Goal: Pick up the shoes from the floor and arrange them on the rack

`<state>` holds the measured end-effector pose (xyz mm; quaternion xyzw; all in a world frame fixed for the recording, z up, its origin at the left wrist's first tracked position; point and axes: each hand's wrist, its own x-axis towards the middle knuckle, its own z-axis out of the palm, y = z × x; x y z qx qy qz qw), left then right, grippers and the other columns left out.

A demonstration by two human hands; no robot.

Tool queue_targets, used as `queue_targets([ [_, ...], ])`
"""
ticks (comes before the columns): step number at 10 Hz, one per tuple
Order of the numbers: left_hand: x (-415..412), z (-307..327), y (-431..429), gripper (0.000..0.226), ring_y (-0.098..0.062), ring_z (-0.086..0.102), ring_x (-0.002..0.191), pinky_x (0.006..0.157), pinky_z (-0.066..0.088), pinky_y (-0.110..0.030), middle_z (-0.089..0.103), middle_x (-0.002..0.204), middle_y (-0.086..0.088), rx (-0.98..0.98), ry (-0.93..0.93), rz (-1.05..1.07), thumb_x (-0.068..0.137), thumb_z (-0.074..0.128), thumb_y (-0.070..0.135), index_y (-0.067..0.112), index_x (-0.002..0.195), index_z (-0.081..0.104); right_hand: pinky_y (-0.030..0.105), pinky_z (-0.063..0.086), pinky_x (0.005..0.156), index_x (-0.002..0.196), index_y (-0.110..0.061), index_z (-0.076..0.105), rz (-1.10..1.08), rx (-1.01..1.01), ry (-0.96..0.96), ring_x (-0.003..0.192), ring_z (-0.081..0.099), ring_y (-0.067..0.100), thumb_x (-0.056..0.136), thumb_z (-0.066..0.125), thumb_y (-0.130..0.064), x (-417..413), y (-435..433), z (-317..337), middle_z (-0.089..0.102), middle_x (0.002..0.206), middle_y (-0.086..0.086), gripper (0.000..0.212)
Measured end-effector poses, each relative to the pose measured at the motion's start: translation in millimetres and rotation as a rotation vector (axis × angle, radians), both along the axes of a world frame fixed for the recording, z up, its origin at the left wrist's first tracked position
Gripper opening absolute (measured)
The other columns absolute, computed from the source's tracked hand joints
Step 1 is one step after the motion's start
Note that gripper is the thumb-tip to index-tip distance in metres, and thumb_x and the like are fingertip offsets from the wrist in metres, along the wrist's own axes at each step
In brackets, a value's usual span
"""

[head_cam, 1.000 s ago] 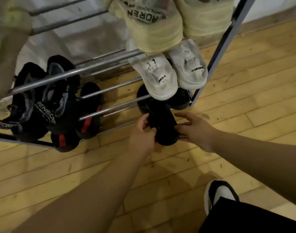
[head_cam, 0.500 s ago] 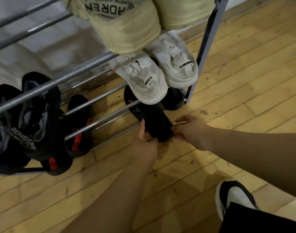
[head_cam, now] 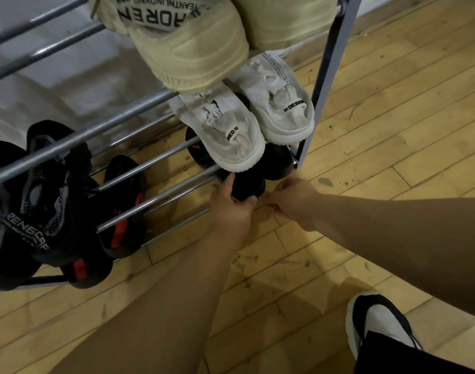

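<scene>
A black shoe (head_cam: 248,184) lies on the lowest bars of the metal rack (head_cam: 155,182), under a pair of white sneakers (head_cam: 231,133). My left hand (head_cam: 231,206) grips its near end, thumb on the left side and fingers curled around the tip. My right hand (head_cam: 293,201) sits just right of the shoe with its fingers pinched together at the shoe's edge; contact is unclear. A second black shoe (head_cam: 275,164) rests beside it at the rack's right post.
Cream shoes (head_cam: 193,47) fill the top shelf. Black sandals (head_cam: 36,198) and black shoes with red marks (head_cam: 122,209) sit on the left of the rack. My own foot in a black and white shoe (head_cam: 376,325) stands on the wooden floor (head_cam: 393,130) at lower right.
The black shoe has slid further back onto the lowest bars, under the white sneakers. Both hands followed it forward, and my right hand's fingers have drawn together.
</scene>
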<state>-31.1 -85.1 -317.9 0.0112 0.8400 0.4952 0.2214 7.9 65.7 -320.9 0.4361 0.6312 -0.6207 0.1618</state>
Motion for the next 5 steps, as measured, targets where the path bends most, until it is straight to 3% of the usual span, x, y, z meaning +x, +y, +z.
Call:
queue_targets([
  [1,1,-10,7,0.077,-0.025,0.048,0.138,0.111,0.047,-0.043,0.034,0.157,-0.009,-0.136,-0.006,-0.043,0.091,0.076,0.029,0.032,0.157,0.036,0.047,0.064,0.082,0.091,-0.022,0.058,0.11,0.168,-0.035,0.084,0.071,0.027,0.085,0.072,-0.02,7,5,-4,0.072,0.096,0.012,0.015],
  [2,5,-15,13,0.084,-0.029,0.026,0.153,0.119,0.037,-0.048,0.006,0.17,-0.007,-0.176,-0.046,-0.057,0.093,0.074,0.035,0.034,0.161,0.025,0.041,0.064,0.075,0.097,-0.027,0.06,0.182,0.26,-0.059,0.094,0.074,0.029,0.086,0.07,-0.022,13,9,-2,0.071,0.104,0.009,0.016],
  [4,5,-8,10,0.088,-0.025,0.013,0.158,0.122,0.029,-0.046,-0.004,0.172,-0.001,-0.163,-0.088,-0.104,0.095,0.071,0.034,0.04,0.162,0.014,0.03,0.063,0.071,0.116,-0.027,0.064,0.292,0.25,-0.085,0.097,0.07,0.021,0.087,0.07,-0.027,22,5,2,0.068,0.111,0.002,0.029],
  [5,21,-4,-7,0.094,-0.021,0.011,0.157,0.122,0.029,-0.048,0.0,0.173,0.006,-0.122,-0.093,-0.137,0.089,0.076,0.041,0.047,0.16,0.014,0.022,0.052,0.063,0.123,-0.024,0.063,0.355,0.236,-0.049,0.101,0.065,0.02,0.087,0.074,-0.029,25,0,11,0.064,0.117,0.003,0.038],
])
